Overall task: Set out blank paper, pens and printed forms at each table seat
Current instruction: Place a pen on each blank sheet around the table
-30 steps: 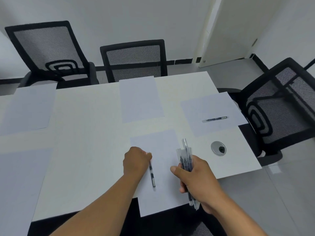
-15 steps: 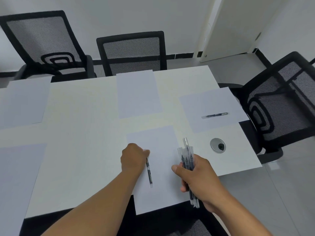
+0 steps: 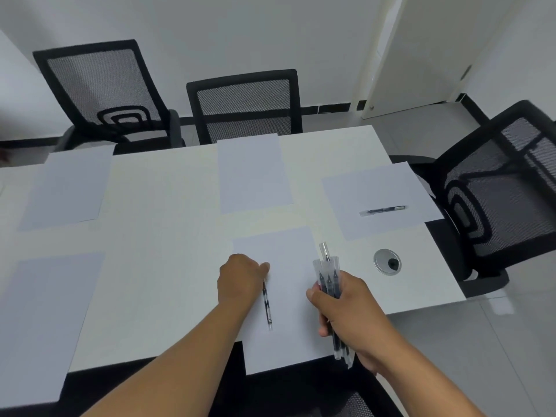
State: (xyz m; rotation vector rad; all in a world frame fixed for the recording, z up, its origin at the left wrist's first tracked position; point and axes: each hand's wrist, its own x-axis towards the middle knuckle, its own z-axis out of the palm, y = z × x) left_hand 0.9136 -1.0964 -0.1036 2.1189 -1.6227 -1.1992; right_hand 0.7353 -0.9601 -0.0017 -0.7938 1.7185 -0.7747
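**Non-task items in view**

Three black mesh-back chairs: two (image 3: 102, 94) (image 3: 245, 105) along the table's far edge, one (image 3: 499, 191) at its right end. A round metal cable grommet (image 3: 387, 261) sits in the white tabletop (image 3: 168, 206). A white door (image 3: 421, 52) stands behind.

White table (image 3: 168, 236) — paper sheets (image 3: 254, 173)

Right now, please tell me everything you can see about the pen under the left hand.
The pen is slim, with a clear barrel, a dark core and a dark banded grip. It lies flat on the nearest sheet of paper, pointing roughly toward and away from the person. Its far end is hidden under the left hand, whose curled fingers pinch it. Its near end lies free on the sheet.
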